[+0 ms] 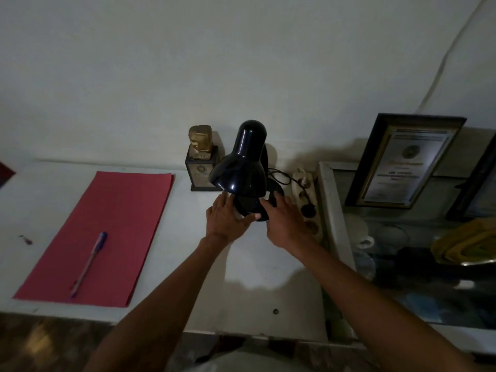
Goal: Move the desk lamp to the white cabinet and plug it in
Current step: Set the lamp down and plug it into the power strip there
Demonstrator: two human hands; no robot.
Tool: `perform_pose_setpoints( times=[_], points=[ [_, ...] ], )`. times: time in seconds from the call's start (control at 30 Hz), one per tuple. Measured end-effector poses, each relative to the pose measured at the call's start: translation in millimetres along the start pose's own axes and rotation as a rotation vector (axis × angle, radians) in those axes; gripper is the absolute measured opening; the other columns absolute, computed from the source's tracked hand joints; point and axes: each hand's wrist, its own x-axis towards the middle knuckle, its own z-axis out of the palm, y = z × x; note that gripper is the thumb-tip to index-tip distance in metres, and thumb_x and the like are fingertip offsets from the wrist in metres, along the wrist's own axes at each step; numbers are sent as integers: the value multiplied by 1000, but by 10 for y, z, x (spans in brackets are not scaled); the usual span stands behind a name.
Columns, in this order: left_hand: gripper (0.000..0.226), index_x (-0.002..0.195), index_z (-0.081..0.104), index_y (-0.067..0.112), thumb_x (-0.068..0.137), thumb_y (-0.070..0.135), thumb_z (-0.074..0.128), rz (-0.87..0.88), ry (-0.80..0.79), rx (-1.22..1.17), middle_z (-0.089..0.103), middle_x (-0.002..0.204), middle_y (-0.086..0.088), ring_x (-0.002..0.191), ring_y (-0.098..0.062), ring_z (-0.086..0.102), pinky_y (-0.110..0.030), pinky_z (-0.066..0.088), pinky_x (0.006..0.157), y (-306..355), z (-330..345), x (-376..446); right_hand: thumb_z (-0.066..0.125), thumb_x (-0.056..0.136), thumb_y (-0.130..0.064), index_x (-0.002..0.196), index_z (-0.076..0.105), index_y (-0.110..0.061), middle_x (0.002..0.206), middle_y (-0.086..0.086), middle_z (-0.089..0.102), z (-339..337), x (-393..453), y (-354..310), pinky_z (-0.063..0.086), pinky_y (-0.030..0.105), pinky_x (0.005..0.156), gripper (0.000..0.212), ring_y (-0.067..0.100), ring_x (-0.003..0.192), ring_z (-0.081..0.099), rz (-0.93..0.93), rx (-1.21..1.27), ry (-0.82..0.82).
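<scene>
In front of you is a white cabinet (pixel 188 253) against the wall. On it lie red paper (pixel 107 226) with a pen (pixel 90 261) on top, a small trophy (pixel 201 162) at the back, the black lamp (pixel 241 167) just beside it, and a power strip (pixel 306 202) along the right edge, the lamp's cord (pixel 280 177) running to it.

A red paper stack (pixel 102 232) lay flat on the left of the tabletop (pixel 188 253), a purple pen (pixel 90 261) resting on it. A gold trophy (pixel 201 157) stood at the wall. Further right, a framed certificate (pixel 402 162) leaned back, yellow coiled material (pixel 467 242) below it under glass.
</scene>
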Motion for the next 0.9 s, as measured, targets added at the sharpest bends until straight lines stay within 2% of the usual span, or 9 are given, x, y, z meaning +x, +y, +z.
perform_pose_setpoints(
  times=[0.13,0.27,0.4,0.5,0.63,0.77,0.9],
  points=[
    [83,142,38,24,77,68,63,-28,32,-41,48,145,-5,134,-25,45,-49,38,112,19,36,-34,64,90,-14,151,25,-26,162,19,-5,12,135,-23,34,49,112,74,40,148,3,44,152,-75],
    [75,142,40,17,82,54,67,-53,44,-90,52,141,-5,128,-26,50,-48,35,114,79,103,-102,63,91,-17,150,26,-23,161,23,-4,60,153,-25,37,50,109,69,42,148,-1,42,161,-79],
    [71,142,39,24,82,37,73,-51,-66,-222,53,141,-5,128,-25,50,-32,40,103,-6,-4,-59,63,90,-19,152,21,-25,159,27,-6,137,53,-135,37,49,109,76,47,146,-2,79,140,-77],
    [68,140,35,34,83,30,73,5,-137,-303,52,141,-5,132,-25,48,-27,39,97,-60,-95,-75,63,90,-20,154,14,-30,158,31,-8,173,-46,-204,39,50,108,82,51,145,-2,70,112,-79],
    [67,143,35,31,86,30,70,70,-89,-331,43,147,-2,135,-21,41,-35,41,107,-50,-122,-176,59,92,-16,154,12,-37,158,32,-7,203,-113,-204,40,50,106,80,52,144,-1,42,92,-63],
    [69,151,28,24,92,41,61,46,-24,-216,40,152,-6,134,-24,40,-32,29,107,-35,-82,-284,58,93,-24,156,8,-34,155,38,-3,240,-161,-250,34,50,112,80,55,142,5,34,-30,-59],
    [68,152,26,24,95,43,56,32,-74,-177,39,153,-7,135,-29,41,-51,33,115,2,-122,-298,57,93,-31,156,3,-30,151,45,5,198,-190,-305,29,51,114,83,57,140,13,17,-173,-64]
  ],
)
